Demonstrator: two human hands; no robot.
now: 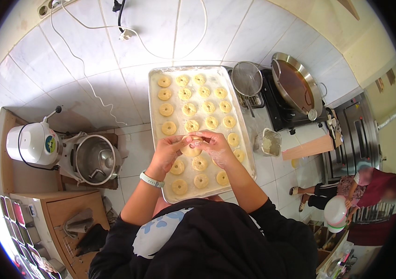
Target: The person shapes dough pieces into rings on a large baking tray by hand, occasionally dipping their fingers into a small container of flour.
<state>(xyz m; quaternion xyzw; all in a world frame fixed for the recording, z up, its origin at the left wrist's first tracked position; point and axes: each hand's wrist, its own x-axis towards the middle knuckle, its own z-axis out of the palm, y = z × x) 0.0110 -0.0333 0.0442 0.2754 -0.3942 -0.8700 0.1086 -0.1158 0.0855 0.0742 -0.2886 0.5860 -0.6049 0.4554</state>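
Both hands are over a large metal baking tray (216, 76), floured and set with rows of raw ring doughnuts (189, 109), each with a small hole. My left hand (167, 151), with a pale band at the wrist, grips the left side of one ring of doughnut dough (191, 149). On its other side my right hand (216, 148) holds the same ring, fingers and thumb closed at its upper edge. Flour dusts the skin of both hands. The held ring covers part of the rows below; whether it touches the tray I cannot tell.
Right of the tray, a wide pan of brown oil (295, 86) sits on a black stove (272, 111), beside a mesh strainer (247, 79) and a plastic tub (271, 142). A stand mixer (33, 144) with a steel bowl (96, 159) stands left. A person (370, 190) holds a white bowl (335, 209).
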